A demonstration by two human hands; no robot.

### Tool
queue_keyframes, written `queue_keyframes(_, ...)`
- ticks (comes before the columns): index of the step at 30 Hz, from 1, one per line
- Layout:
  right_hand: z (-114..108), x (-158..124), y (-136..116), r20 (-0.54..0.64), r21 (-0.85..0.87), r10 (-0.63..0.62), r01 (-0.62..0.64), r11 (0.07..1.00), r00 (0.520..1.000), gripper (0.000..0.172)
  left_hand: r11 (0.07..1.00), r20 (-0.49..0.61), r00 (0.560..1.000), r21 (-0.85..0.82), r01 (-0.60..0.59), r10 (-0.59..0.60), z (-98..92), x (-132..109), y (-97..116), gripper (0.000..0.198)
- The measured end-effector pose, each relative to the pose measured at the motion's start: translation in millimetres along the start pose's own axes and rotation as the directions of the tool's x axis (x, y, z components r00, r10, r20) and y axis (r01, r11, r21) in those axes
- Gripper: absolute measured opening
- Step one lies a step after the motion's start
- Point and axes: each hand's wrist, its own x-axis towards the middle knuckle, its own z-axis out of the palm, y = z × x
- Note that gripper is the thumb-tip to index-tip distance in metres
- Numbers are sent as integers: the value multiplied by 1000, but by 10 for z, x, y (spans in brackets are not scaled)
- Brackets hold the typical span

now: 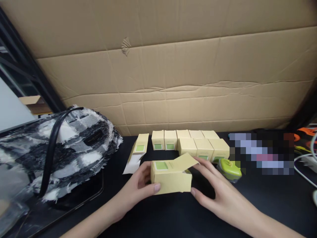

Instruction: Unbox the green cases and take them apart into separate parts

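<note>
A pale yellow carton [173,183] with a green square printed on it lies on its side, a flap raised at its right end. My left hand [137,188] is closed around the left end, thumb on the front face. At the flapped end, my right hand [215,185] has its fingertips against the flap and its thumb at the lower corner. Whatever is inside the carton is hidden. Just beyond my right hand sits a small lime-green lidded container [229,169] with a clear lower part. Behind my left hand stands a flattened, unfolded carton [140,147].
Several similar yellow cartons [170,140] stand in rows at the back of the black table [153,218]. A shaggy black-and-white checked bag [81,138] fills the left side. Upright cardboard [173,66] forms the back wall. White cables [303,168] and a blurred-out item [264,155] are at right.
</note>
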Motion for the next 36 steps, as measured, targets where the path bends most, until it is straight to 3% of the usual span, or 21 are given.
queue_keyframes(2,68,-3,45,22,23,-38,38,999,999,59,997,20,999,-59,45,-44,29,-17,-2,40)
queue_keyframes(7,148,38,51,70,109,-46,38,993,996,54,983,75,995,-167,81,-70,65,-33,-12,42)
queue_keyframes(13,-16,62,-74,-11,183,19,-17,983,1000,56,959,-44,999,-284,2,-14,74,-64,-1,43)
queue_keyframes(20,-305,118,26,4,-34,-42,42,999,999,46,952,-95,994,-304,17,-48,115,-44,43,40)
queue_keyframes(24,-339,110,78,45,-203,-121,128,971,992,36,960,-94,995,-280,11,-39,109,-31,21,38)
queue_keyframes(26,-321,94,63,58,-257,-171,180,950,984,40,964,-97,995,-264,9,-36,101,-28,8,36)
queue_keyframes(28,-302,84,33,60,-251,-166,176,952,984,44,968,-102,994,-251,10,-37,93,-26,-4,31)
queue_keyframes(33,-350,89,-20,111,-217,-128,150,965,986,27,972,-100,994,-235,8,-33,78,-13,-23,26)
queue_keyframes(36,-411,91,-40,152,-223,-156,188,957,976,35,972,-94,995,-235,13,-36,73,-4,-24,27)
